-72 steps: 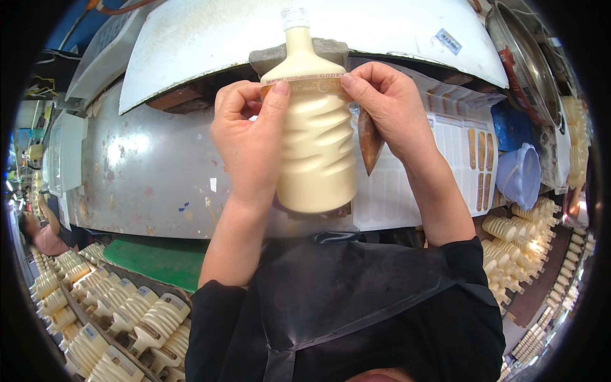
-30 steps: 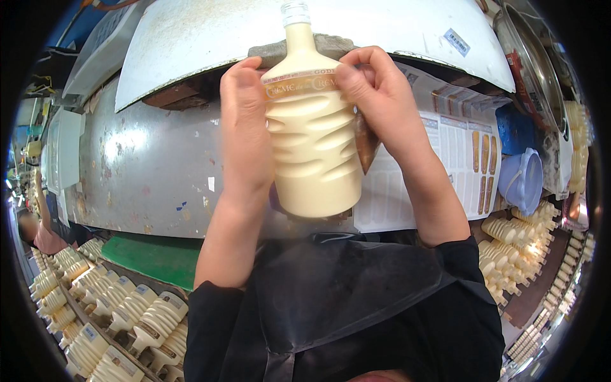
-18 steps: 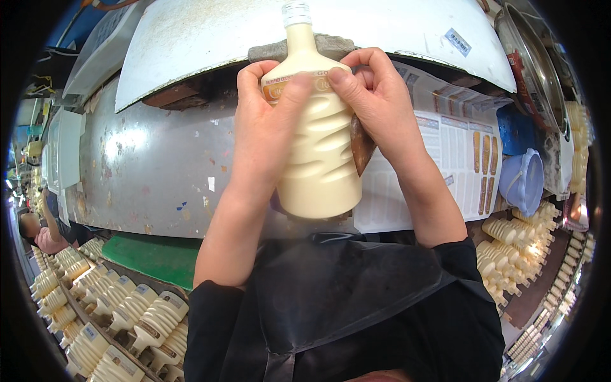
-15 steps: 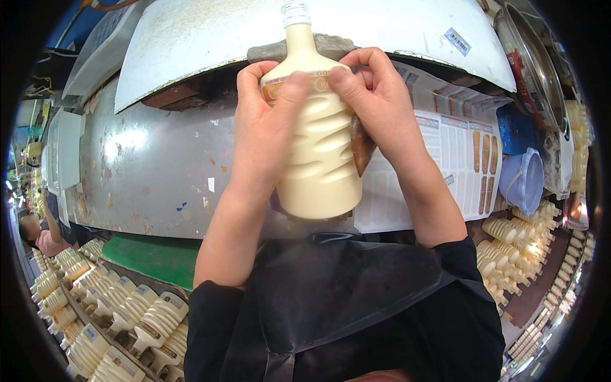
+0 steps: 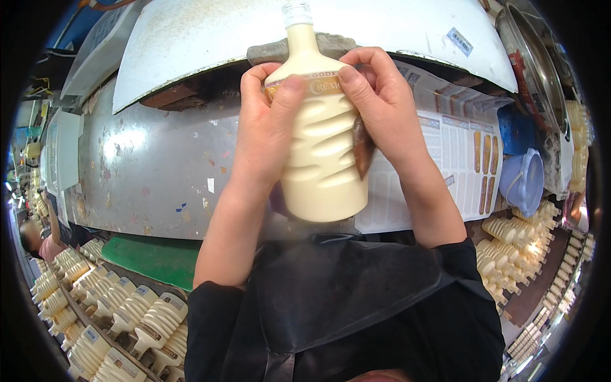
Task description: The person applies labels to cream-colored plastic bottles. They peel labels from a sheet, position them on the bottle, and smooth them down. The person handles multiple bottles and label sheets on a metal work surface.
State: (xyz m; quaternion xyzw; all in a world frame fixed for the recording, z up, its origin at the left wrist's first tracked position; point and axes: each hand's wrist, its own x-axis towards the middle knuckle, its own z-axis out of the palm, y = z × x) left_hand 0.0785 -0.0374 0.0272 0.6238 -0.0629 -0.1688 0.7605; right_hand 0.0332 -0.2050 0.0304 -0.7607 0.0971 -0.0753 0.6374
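A cream-coloured bottle (image 5: pixel 323 156) with slanting ridges lies with its neck away from me, across a grey rolled cloth (image 5: pixel 267 52). A gold-brown label (image 5: pixel 323 87) runs across its shoulder. My left hand (image 5: pixel 270 111) grips the bottle's left side, thumb pressed at the label's left part. On the opposite side my right hand (image 5: pixel 382 99) is closed around the edge, its thumb on the label's right part. A glossy brown pointed piece (image 5: pixel 363 151) shows beside the bottle below my right hand; what it is I cannot tell. Both hands' fingertips are partly hidden behind the bottle.
Label sheets (image 5: pixel 439 127) lie right on the stained metal table (image 5: pixel 159 159); a white board (image 5: pixel 210 32) spans its far side. A lilac bucket (image 5: pixel 523 181) stands at right. Many similar bottles (image 5: pixel 159 318) stand lower left, more (image 5: pixel 509 254) at right. Another person (image 5: pixel 48 239) is far left.
The bottle has turned slightly and shifted a little right, showing more of the label between my thumbs. My left hand has moved slightly right with it.
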